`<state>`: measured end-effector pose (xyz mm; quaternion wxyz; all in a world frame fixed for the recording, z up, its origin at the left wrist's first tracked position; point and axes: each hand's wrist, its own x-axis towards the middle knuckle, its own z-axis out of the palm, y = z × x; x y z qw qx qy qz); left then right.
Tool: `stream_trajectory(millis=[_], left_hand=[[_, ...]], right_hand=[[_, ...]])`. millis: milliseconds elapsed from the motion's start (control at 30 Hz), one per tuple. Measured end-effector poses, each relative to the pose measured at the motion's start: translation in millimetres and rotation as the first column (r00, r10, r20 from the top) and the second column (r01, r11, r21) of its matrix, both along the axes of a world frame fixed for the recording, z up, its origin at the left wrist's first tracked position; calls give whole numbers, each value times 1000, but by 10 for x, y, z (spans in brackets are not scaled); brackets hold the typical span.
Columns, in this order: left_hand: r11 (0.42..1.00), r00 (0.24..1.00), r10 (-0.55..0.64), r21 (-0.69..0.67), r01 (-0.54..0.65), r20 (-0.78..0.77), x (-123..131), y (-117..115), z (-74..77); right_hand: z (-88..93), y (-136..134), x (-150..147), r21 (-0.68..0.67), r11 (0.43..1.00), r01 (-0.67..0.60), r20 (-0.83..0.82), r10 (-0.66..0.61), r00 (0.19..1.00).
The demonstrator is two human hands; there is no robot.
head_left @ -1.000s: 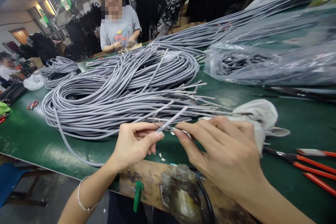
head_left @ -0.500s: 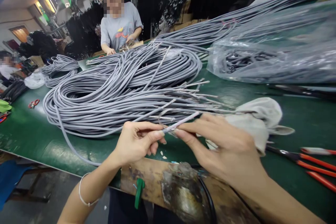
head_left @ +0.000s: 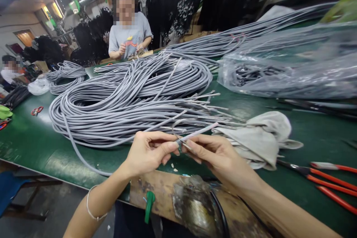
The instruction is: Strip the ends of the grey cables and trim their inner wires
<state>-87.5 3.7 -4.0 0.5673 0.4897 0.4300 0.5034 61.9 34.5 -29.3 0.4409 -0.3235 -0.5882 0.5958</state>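
My left hand (head_left: 150, 152) pinches a grey cable (head_left: 181, 141) just behind its stripped end. Past the fingertips, the pale inner part (head_left: 203, 129) of that cable points up and to the right. My right hand (head_left: 214, 152) is closed at the stripping point, its thumb and fingers around thin, frayed wire strands (head_left: 188, 147) beside the pale core. The fingertips of both hands nearly meet, and the fingers partly hide the strands. Just behind the hands lies a large coiled bundle of grey cables (head_left: 117, 108) with many stripped ends facing right.
Right of my hands lie a crumpled whitish cloth (head_left: 264, 134) and orange-handled pliers (head_left: 329, 176). A clear plastic bag (head_left: 279, 74) sits behind them. Below my hands is a stained wooden board (head_left: 158, 186) with a green clamp handle (head_left: 150, 206). A co-worker (head_left: 129, 33) sits across the green table (head_left: 33, 141).
My right hand has turned and drawn its fingers in below the cable, now pinching the strands; the pale core shows more fully. The co-worker's hand has risen from the table.
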Motion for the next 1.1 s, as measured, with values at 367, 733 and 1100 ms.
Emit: stream_trajectory(millis=[367,733,1100], left_hand=[[999,997,14,-37,-16,-73,26,1,14],[976,955,217,77,-205,-201,80,-9,-137],[840,828,391,523,-143,-402,71,-6,-128]], right_hand=[[-82,5,61,15,997,76,-20,-76,997],[-66,-41,100,9,997,72,-6,-72,997],[69,-72,94,-9,991,135,-13,-135,991]])
